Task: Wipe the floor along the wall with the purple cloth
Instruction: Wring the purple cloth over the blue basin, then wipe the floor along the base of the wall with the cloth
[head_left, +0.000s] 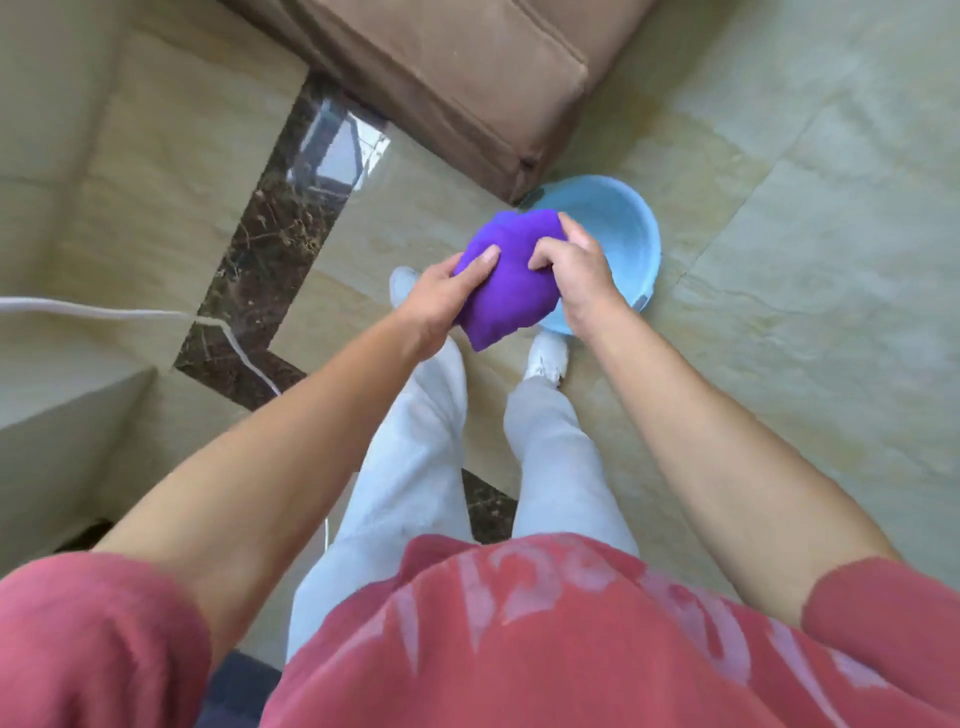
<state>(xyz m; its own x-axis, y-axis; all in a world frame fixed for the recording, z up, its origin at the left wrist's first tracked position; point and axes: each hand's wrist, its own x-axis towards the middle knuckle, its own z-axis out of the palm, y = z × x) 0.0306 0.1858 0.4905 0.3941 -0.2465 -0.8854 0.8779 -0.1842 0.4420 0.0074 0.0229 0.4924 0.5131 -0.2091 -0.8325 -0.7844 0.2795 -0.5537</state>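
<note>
I stand and look down at a bunched purple cloth (506, 283) held at waist height between both hands. My left hand (441, 301) grips its left side with the thumb on top. My right hand (576, 275) pinches its upper right part. The cloth hangs over the near left rim of a light blue basin (618, 228) on the tiled floor (805, 260). The beige wall (78, 208) runs down the left side, meeting the floor beside a dark marble strip (270, 228).
A brown sofa (441, 78) stands at the top, its corner almost touching the basin. A white cable (104, 312) runs from the wall across the dark strip toward my feet. My white shoes (545, 358) stand just below the basin.
</note>
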